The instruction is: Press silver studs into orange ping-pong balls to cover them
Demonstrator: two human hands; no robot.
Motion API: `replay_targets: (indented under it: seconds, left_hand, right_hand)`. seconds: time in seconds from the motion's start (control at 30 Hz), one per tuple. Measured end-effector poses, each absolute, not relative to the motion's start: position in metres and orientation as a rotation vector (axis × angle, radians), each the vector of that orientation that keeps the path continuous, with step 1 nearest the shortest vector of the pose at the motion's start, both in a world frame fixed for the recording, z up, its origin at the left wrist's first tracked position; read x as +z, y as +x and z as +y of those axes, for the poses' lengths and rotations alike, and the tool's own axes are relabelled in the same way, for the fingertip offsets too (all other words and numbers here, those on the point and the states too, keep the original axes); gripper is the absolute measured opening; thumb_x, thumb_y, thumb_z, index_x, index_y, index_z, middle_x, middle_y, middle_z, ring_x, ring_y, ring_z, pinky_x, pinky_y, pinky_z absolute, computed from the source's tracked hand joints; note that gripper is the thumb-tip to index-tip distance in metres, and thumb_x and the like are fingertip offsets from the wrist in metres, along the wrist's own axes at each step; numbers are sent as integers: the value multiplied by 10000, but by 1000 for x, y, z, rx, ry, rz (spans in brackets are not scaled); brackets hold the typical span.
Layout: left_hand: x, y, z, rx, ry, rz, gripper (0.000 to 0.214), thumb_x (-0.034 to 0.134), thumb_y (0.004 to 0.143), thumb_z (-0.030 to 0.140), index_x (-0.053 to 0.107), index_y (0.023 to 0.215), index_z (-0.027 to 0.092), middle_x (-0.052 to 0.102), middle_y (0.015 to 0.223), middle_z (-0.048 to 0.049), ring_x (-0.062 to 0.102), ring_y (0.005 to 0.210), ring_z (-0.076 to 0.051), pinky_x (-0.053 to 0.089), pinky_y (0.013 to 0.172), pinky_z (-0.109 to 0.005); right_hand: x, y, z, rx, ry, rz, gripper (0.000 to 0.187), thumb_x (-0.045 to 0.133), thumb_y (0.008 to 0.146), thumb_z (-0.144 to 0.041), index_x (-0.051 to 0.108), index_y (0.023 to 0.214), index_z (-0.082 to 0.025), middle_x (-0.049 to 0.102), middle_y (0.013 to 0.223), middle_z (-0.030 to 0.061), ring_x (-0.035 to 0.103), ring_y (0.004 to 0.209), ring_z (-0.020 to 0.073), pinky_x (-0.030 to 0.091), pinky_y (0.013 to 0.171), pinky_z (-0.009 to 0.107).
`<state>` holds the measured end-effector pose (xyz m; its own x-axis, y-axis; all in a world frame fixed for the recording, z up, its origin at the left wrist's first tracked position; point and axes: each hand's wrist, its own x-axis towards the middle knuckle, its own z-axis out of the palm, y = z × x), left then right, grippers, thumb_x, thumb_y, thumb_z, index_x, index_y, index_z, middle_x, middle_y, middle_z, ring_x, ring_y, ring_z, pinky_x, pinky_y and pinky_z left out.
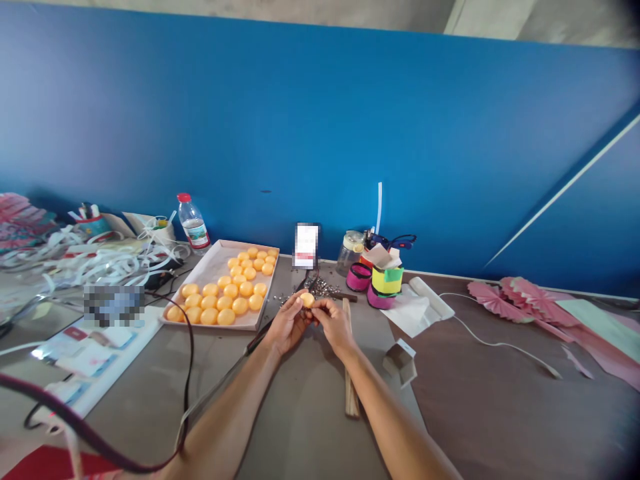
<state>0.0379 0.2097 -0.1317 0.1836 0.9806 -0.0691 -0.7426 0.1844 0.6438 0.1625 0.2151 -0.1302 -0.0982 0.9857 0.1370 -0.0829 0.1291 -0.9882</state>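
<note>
Head camera shows, nearest to the person, two bare forearms over a grey work surface (305, 420); between them I judge there is enough room for both wrists to turn. A wooden strip (352, 397) passes behind the right wrist, so its edge may limit movement on that side. A small open box (400, 363) stands farther to the right.

Beyond these, the left hand (290, 327) has its thumb and fingers closed around a yellow ball (307, 300), in front of the middle of the table. The right hand (331, 323) has its fingertips together at the lower right side of the ball; I cannot tell whether they pinch some small part as well. The ball looks smooth and shiny. I suppose it is light, rather stiff, a little slippery, and perhaps thin enough to dent, so a gentle hold around its sides seems better than a hard squeeze on top.

Just behind the hands lie scattered small metal pieces (325, 288), and on the left a shallow tray (207, 261) with more yellow balls (241, 306); its raised right wall is near the left hand. Farther back, a phone (306, 247) stands before the blue partition (350, 120), which closes the far side.
</note>
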Motion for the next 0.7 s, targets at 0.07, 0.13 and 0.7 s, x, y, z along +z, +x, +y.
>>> replay_targets:
  seconds: [0.07,0.13,0.7]
  left_hand:
    - [-131,39,209,1306,541,545,386,746,719,274,608,1058,151,629,774,-12,563,585,-104,485,597,-260]
    - [-130,40,208,1317,547,555,347,745,716,269,614,1016,153,623,763,-6,555,580,-102,477,589,-255]
    - [-131,50,204,1402,608,589,340,759,690,324,557,917,171,613,753,5,552,605,-118,441,586,-258]
  right_hand:
    - [-130,162,215,1223,-1007,-1285,123,612,684,-332,573,703,-217,597,613,-23,506,538,130,426,547,267]
    - [-129,162,214,1220,-1010,-1281,113,611,687,-324,572,699,-219,596,608,-25,507,538,129,425,550,267]
    - [-130,160,211,1100,-1087,-1298,104,591,731,-313,518,711,-242,575,650,-9,522,580,164,443,553,302]
